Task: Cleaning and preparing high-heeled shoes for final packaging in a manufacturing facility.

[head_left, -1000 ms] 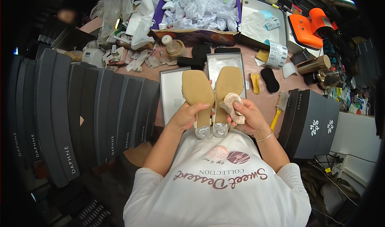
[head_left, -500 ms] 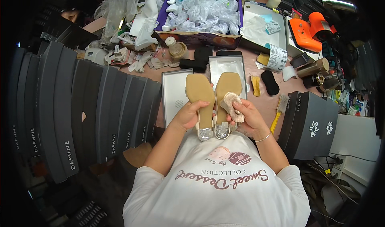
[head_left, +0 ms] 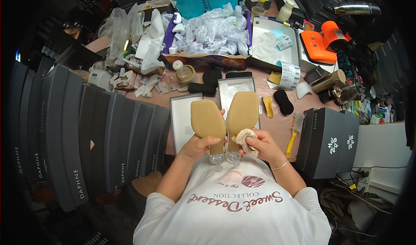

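Note:
A pair of sandals with tan soles and clear heels is held sole up in front of my shirt, toes pointing away. My left hand [head_left: 196, 147] is closed around the narrow middle of the left sandal [head_left: 208, 117], its thumb across the sole. Beside it stands the right sandal [head_left: 242, 111], slightly apart at the toe. A crumpled cream cloth [head_left: 247, 140] is pinched in my right hand [head_left: 265, 148] and lies against the narrow part of that right sole. The right fingers behind the sandal are partly hidden.
An open shoebox [head_left: 182, 108] lies under the sandals. Dark shoeboxes [head_left: 65, 137] line the left; more [head_left: 327, 143] stand right. Near them lie a yellow-handled brush [head_left: 292, 137], a yellow sponge [head_left: 268, 107] and a black pad [head_left: 284, 102]. Behind is a box of crumpled plastic [head_left: 208, 61].
The cloth has slid down the right sole toward the heel. Both soles now face up more squarely, and the head view has shifted a little. My left hand keeps its hold.

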`<control>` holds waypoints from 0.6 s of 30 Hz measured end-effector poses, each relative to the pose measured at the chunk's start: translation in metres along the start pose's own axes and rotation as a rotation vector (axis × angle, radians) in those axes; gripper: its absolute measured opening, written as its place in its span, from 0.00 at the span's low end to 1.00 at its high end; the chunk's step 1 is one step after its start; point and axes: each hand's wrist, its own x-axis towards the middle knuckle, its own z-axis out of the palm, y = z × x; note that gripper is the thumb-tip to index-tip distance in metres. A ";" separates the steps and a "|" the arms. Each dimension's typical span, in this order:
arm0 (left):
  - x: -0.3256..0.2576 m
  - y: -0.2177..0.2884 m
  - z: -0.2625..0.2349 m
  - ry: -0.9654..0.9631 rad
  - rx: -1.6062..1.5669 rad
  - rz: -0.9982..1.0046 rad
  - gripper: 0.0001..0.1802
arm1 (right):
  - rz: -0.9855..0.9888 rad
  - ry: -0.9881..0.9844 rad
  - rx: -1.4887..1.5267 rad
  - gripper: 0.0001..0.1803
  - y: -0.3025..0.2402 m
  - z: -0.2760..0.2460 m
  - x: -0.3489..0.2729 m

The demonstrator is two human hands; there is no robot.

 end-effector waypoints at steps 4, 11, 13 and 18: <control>-0.002 -0.002 0.003 0.017 0.015 0.029 0.47 | -0.028 -0.069 -0.097 0.16 0.000 -0.005 0.000; -0.001 -0.007 -0.001 -0.014 0.115 0.079 0.47 | -0.018 -0.004 -0.029 0.16 0.005 -0.008 0.000; -0.003 -0.007 -0.008 -0.069 0.083 0.030 0.47 | 0.006 0.014 0.030 0.16 0.007 -0.007 0.002; -0.001 -0.007 -0.008 -0.077 0.039 0.046 0.47 | 0.028 0.008 0.055 0.15 0.006 -0.008 0.004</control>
